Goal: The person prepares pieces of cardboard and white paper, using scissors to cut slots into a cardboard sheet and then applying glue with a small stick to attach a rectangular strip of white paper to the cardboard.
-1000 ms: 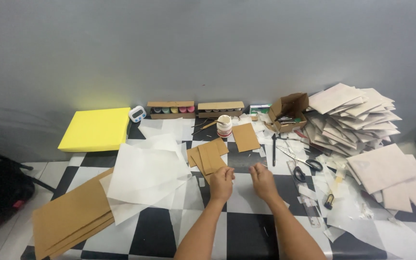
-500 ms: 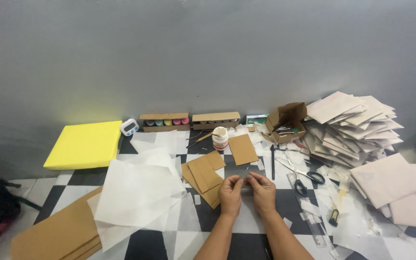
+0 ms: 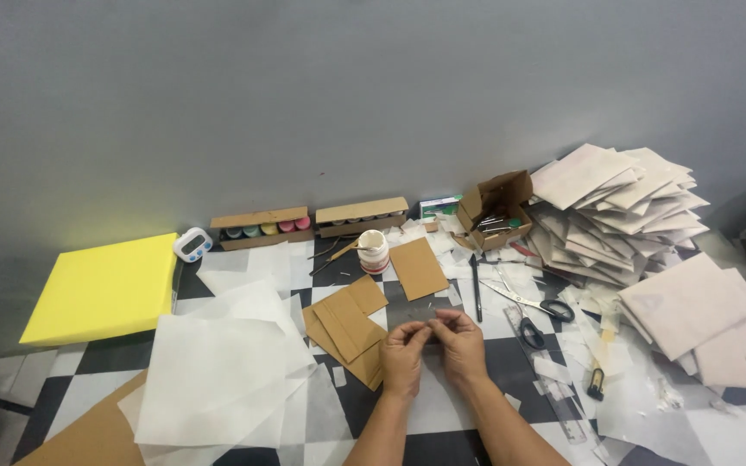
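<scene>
Since a second earlier both hands had drawn together at lower centre: the left hand and right hand pinched a small grey strip between closed fingers, beside brown card pieces on the checkered floor.

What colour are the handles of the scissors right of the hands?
Black handles on the scissors, clearest in the head view.

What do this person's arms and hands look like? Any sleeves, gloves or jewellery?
Both forearms are bare as far as the picture shows, with no sleeves in view. The left hand and the right hand wear no gloves. No watch, bracelet or ring can be made out.
</scene>
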